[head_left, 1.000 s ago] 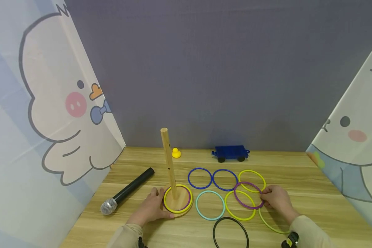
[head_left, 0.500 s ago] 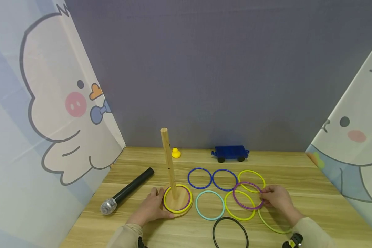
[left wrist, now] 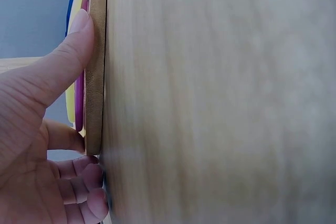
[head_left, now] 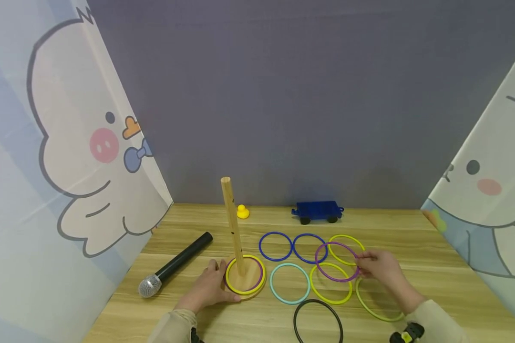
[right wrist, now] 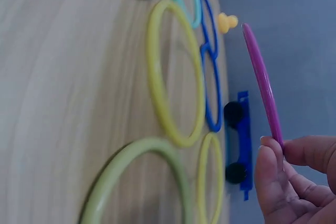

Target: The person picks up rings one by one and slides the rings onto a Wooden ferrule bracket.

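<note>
A wooden table (head_left: 412, 247) stands before a grey-blue wall, with cartoon-printed curtains on either side. From the head view, a wooden peg stand (head_left: 236, 238) rises near the table's front left, with a yellow ring and a purple one lying on its round base. The left hand (head_left: 208, 288) rests against the left edge of that base. Right of the stand, the right hand (head_left: 379, 267) pinches a purple ring (head_left: 337, 261) by its right rim and holds it lifted and tilted above the loose rings on the table: two blue, one teal, three yellow-green and a black ring (head_left: 318, 322) nearest the front edge. A microphone (head_left: 173, 265) lies left of the stand; behind it sit a yellow duck (head_left: 242, 212) and a blue toy wagon (head_left: 317, 212).

The left wrist view shows the thumb (left wrist: 63, 66) pressed on the base's edge, the other fingers loosely curled below.

In the right wrist view, thumb and fingertips (right wrist: 270, 166) clamp the purple ring's end, clear of the table.
</note>
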A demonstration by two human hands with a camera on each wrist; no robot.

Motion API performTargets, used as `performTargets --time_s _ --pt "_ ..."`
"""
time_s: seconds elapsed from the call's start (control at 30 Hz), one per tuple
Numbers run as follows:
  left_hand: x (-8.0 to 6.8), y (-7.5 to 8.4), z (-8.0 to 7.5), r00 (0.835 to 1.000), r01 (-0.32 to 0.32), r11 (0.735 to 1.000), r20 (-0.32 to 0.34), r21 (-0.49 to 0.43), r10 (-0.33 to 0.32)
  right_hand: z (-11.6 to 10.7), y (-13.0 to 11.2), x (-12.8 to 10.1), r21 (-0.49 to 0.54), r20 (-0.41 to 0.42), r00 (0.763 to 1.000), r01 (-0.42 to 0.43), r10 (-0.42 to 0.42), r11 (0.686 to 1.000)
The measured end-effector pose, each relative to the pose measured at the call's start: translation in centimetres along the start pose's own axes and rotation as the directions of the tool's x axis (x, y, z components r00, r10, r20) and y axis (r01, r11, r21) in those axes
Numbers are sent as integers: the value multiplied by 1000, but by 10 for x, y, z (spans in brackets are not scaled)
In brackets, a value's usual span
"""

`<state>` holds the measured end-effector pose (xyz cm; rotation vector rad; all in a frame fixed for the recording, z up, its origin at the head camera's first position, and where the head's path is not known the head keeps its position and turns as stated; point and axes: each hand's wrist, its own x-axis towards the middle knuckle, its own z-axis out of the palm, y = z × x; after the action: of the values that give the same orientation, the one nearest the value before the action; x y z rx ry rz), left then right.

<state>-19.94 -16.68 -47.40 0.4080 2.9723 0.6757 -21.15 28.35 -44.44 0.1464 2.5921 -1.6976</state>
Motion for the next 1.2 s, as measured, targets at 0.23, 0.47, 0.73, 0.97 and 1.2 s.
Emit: performTargets --time_s 0.23,0.47,0.73,0.97,1.2 --pt "1 -2 2 1000 -4 1000 6 -3 4 5 -23 -8 67 26 998 55 -57 996" --pt "-1 -2 2 1000 -3 1000 2 -6 3 12 -45 -14 101 57 994 92 -98 991" --pt "0 -2 2 1000 -16 1000 -4 13 16 15 -64 -18 139 57 989 130 -139 982" --pt "0 -1 0 1000 -15 1000 -1 13 15 16 -81 -19 133 79 977 188 -200 973" --pt "0 -1 0 1000 -24 999 -7 23 24 20 -99 -19 171 95 968 215 -233 962"
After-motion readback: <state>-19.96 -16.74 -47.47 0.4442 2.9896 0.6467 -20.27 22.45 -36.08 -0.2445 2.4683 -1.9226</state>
